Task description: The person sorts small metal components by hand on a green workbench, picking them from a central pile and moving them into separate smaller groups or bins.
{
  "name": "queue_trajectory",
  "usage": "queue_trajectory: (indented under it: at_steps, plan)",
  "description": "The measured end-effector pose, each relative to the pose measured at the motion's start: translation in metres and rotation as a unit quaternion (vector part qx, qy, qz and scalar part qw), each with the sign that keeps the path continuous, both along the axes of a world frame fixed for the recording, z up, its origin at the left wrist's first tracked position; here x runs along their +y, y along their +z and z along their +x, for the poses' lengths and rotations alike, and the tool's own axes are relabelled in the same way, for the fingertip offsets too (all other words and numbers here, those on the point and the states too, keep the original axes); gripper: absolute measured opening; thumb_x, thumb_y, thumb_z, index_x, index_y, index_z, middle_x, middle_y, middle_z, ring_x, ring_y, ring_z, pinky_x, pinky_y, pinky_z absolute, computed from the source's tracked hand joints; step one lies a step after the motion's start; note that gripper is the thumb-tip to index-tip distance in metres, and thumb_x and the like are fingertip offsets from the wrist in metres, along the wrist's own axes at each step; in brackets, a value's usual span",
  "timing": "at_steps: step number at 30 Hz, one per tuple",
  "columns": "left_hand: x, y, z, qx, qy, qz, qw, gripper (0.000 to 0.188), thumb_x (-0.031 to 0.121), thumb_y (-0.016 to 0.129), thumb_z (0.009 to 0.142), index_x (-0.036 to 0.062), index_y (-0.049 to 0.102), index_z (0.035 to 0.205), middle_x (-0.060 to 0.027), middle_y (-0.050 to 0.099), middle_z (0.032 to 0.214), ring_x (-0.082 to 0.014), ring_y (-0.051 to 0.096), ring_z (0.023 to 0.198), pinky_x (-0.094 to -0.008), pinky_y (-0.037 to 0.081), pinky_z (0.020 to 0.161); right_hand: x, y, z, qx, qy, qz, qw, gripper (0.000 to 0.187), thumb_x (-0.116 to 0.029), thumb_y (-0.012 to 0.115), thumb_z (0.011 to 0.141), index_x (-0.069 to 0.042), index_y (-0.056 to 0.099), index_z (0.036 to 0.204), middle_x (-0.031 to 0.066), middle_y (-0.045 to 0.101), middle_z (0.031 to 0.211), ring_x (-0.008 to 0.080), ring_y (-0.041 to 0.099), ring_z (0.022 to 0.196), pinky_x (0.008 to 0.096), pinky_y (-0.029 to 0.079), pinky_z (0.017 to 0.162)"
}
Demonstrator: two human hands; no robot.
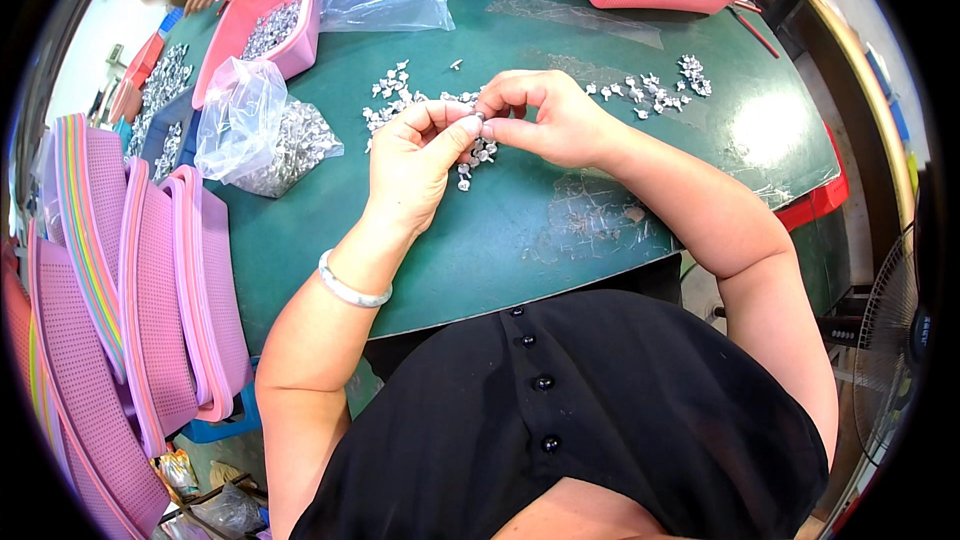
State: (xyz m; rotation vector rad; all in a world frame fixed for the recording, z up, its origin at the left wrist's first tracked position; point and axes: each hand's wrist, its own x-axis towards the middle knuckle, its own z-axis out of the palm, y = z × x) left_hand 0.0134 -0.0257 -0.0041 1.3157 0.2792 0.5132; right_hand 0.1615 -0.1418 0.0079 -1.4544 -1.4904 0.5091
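Head view shows left hand [415, 155] and right hand [545, 115] pinching one small metal part [480, 117] between fingertips above the green table [500, 230]; likely light, rigid, slippery, best gripped at its edges.

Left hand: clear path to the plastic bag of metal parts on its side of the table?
Probably yes. The left hand is pinching a small metal part together with the right hand, so it is busy, but only bare green table lies between it and the plastic bag of metal parts.

On the table [520, 240], loose parts [400, 100] lie right of a bag [262, 130], behind both hands.
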Motion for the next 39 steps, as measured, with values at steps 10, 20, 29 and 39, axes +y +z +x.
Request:
queue_trajectory:
  at_steps: [10, 20, 29, 39]
  plan:
    - [0.0009, -0.001, -0.0003, -0.003, -0.008, -0.012, 1.0, 0.012, 0.006, 0.065, 0.082, 0.0018, 0.062, 0.093, -0.0035, 0.063, 0.082, -0.0094, 0.056, 0.068, -0.0215, 0.046, 0.063, 0.0004, -0.0006, 0.0008, 0.025, 0.001, -0.031, 0.999, 0.013, -0.011, 0.064, 0.081, 0.0, 0.062, 0.087, 0.0044, 0.06, 0.085, 0.0111, 0.055, 0.077, 0.0253, 0.044, 0.069]
    - [0.0013, -0.0018, 0.0, -0.011, -0.013, -0.016, 1.0, 0.013, 0.003, 0.064, 0.082, 0.0007, 0.062, 0.095, -0.0051, 0.064, 0.086, -0.0106, 0.058, 0.071, -0.0223, 0.049, 0.065, 0.0034, -0.0074, -0.0005, 0.001, -0.027, 0.061, 0.998, 0.013, -0.009, 0.066, 0.075, -0.002, 0.062, 0.085, 0.0057, 0.06, 0.077, 0.0134, 0.056, 0.072, 0.0267, 0.045, 0.063]
    - [-0.0033, 0.0017, 0.0014, -0.021, 0.006, -0.024, 0.999, 0.015, 0.002, 0.064, 0.082, -0.001, 0.062, 0.097, -0.0055, 0.063, 0.085, -0.0093, 0.057, 0.068, -0.0215, 0.048, 0.063, 0.0049, -0.007, -0.0008, -0.085, -0.048, 0.125, 0.987, 0.011, -0.008, 0.066, 0.072, -0.003, 0.062, 0.081, 0.0078, 0.061, 0.08, 0.0218, 0.059, 0.077, 0.0314, 0.047, 0.067]
    - [0.0, 0.0009, -0.0002, 0.006, -0.007, -0.021, 1.0, 0.016, 0.002, 0.062, 0.083, 0.0002, 0.06, 0.099, -0.0054, 0.063, 0.086, -0.0113, 0.059, 0.072, -0.0225, 0.05, 0.065, 0.0028, -0.0016, -0.0032, -0.194, -0.079, 0.137, 0.968, 0.011, -0.003, 0.066, 0.071, -0.003, 0.058, 0.079, 0.0075, 0.061, 0.084, 0.0245, 0.058, 0.081, 0.0326, 0.046, 0.072]
